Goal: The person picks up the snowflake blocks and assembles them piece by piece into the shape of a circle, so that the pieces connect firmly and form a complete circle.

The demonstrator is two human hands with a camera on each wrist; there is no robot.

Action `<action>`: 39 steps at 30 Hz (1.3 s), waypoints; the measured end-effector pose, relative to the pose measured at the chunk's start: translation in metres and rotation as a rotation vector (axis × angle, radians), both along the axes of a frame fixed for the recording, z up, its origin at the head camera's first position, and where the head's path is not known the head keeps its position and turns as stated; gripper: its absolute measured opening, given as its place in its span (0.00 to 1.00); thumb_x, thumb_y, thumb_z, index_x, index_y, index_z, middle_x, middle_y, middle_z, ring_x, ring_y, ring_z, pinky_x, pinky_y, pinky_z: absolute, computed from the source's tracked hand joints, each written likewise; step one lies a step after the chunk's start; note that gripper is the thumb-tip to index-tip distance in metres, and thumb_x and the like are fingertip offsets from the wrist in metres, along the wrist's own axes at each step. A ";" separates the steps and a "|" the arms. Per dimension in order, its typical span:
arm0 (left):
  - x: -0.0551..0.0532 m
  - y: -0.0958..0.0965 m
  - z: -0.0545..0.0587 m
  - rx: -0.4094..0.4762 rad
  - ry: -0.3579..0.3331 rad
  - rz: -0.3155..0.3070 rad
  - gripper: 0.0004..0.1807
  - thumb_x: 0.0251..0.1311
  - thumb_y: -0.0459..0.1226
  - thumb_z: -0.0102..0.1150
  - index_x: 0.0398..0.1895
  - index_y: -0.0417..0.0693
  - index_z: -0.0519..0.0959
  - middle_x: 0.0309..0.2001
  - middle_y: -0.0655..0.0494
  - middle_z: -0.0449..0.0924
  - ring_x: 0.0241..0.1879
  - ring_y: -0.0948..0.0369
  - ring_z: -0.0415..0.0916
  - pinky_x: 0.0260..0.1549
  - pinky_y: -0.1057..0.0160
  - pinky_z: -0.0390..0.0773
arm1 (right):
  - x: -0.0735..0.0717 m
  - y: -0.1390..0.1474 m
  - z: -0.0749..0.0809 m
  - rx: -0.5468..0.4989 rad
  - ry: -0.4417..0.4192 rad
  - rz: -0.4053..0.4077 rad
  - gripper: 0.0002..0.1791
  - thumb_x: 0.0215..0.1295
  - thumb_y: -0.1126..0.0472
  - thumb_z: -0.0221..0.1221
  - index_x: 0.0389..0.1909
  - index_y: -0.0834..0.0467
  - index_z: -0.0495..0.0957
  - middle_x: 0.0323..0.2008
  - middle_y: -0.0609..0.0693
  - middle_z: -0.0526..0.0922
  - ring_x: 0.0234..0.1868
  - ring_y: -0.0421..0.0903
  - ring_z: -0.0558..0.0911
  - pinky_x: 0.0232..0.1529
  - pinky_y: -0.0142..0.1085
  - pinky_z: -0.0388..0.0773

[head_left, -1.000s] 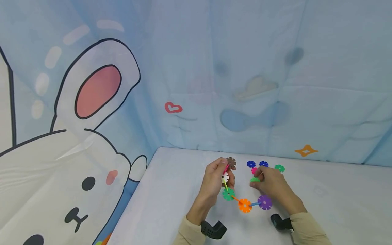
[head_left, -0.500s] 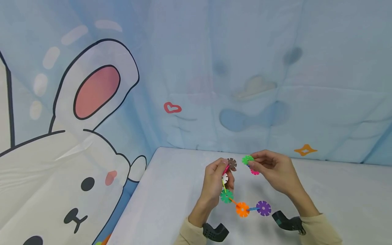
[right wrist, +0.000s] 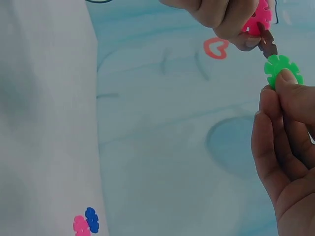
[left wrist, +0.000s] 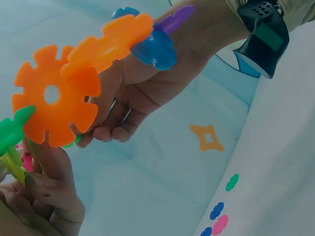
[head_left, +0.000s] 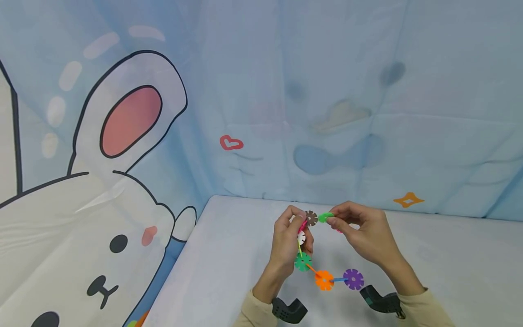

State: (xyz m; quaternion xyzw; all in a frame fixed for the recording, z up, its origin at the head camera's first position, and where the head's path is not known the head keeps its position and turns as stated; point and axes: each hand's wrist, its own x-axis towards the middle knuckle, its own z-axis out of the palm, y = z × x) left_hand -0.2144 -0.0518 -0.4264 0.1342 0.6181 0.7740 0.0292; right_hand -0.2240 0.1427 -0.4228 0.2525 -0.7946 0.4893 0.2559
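Note:
My left hand [head_left: 286, 240] pinches a chain of notched plastic snowflake discs near its upper end, at the pink disc [right wrist: 258, 19]. Beyond the fingertips the brown disc [head_left: 312, 218] sticks out to the right. Below the hand hang a white disc [head_left: 301, 238], a yellow one, a dark green disc [head_left: 303, 261], orange discs [left wrist: 51, 93], a blue one seen edge-on, and a purple disc [head_left: 353, 279] at the end. Between thumb and fingers, my right hand [head_left: 365, 231] holds a light green disc [right wrist: 283, 63], its rim right at the brown disc's edge.
Loose discs lie on the white table [head_left: 229, 254] near its back edge: a green disc [left wrist: 232, 182], blue discs [left wrist: 216, 211] and a pink disc [left wrist: 220, 225]. The right hand mostly covers them in the head view. Behind stands a blue printed curtain [head_left: 261, 91].
My right hand has lifted the light green disc off the table and brought it left to the brown disc, turning it nearly edge-on. The left hand keeps its hold with little movement.

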 end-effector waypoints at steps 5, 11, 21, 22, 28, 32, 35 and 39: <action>0.001 0.000 0.002 -0.020 0.019 -0.028 0.15 0.83 0.42 0.44 0.44 0.37 0.71 0.13 0.61 0.71 0.10 0.65 0.69 0.13 0.71 0.74 | 0.001 -0.002 0.002 0.018 0.093 -0.021 0.17 0.53 0.78 0.75 0.36 0.53 0.87 0.28 0.43 0.89 0.27 0.32 0.85 0.36 0.19 0.82; 0.002 0.001 0.001 -0.058 0.054 -0.037 0.17 0.84 0.42 0.42 0.45 0.33 0.69 0.14 0.59 0.69 0.10 0.65 0.66 0.13 0.70 0.72 | 0.003 -0.006 0.004 0.038 0.188 -0.060 0.19 0.46 0.79 0.77 0.31 0.53 0.88 0.26 0.42 0.89 0.24 0.33 0.81 0.32 0.19 0.80; 0.002 0.005 -0.004 -0.088 0.077 -0.068 0.15 0.84 0.39 0.37 0.40 0.36 0.63 0.15 0.56 0.66 0.10 0.65 0.63 0.12 0.70 0.70 | 0.002 -0.006 0.002 0.069 0.217 -0.080 0.18 0.44 0.79 0.78 0.29 0.54 0.88 0.25 0.43 0.89 0.23 0.33 0.80 0.27 0.20 0.76; 0.002 0.006 -0.005 -0.082 0.066 -0.072 0.14 0.84 0.39 0.37 0.39 0.38 0.64 0.16 0.56 0.67 0.10 0.65 0.63 0.12 0.71 0.70 | 0.001 -0.005 0.002 0.076 0.200 -0.075 0.18 0.44 0.79 0.78 0.29 0.54 0.88 0.26 0.43 0.89 0.24 0.33 0.82 0.29 0.19 0.78; -0.003 0.007 -0.009 -0.045 -0.043 -0.073 0.12 0.83 0.38 0.39 0.38 0.45 0.67 0.17 0.58 0.72 0.11 0.65 0.65 0.14 0.72 0.73 | -0.004 0.014 -0.001 0.135 0.026 -0.050 0.17 0.55 0.71 0.77 0.43 0.52 0.90 0.33 0.44 0.92 0.31 0.32 0.88 0.34 0.20 0.82; -0.007 0.003 -0.011 -0.052 -0.056 -0.030 0.10 0.83 0.37 0.39 0.39 0.45 0.68 0.21 0.56 0.76 0.11 0.65 0.67 0.14 0.71 0.75 | -0.015 0.029 -0.016 0.210 -0.038 -0.130 0.18 0.60 0.68 0.75 0.51 0.56 0.89 0.36 0.49 0.92 0.32 0.42 0.90 0.32 0.32 0.87; -0.010 -0.001 -0.013 -0.040 -0.065 0.003 0.10 0.83 0.36 0.39 0.40 0.45 0.68 0.23 0.54 0.76 0.12 0.64 0.67 0.14 0.71 0.75 | -0.026 0.036 -0.037 0.305 -0.137 -0.198 0.19 0.63 0.66 0.74 0.55 0.61 0.86 0.40 0.57 0.92 0.37 0.54 0.90 0.39 0.47 0.91; -0.013 -0.003 -0.015 -0.012 -0.087 0.008 0.10 0.83 0.37 0.39 0.39 0.47 0.68 0.23 0.54 0.76 0.12 0.64 0.67 0.14 0.71 0.76 | -0.039 0.040 -0.067 0.483 -0.330 -0.194 0.24 0.65 0.63 0.72 0.61 0.65 0.82 0.50 0.66 0.87 0.46 0.62 0.86 0.48 0.61 0.87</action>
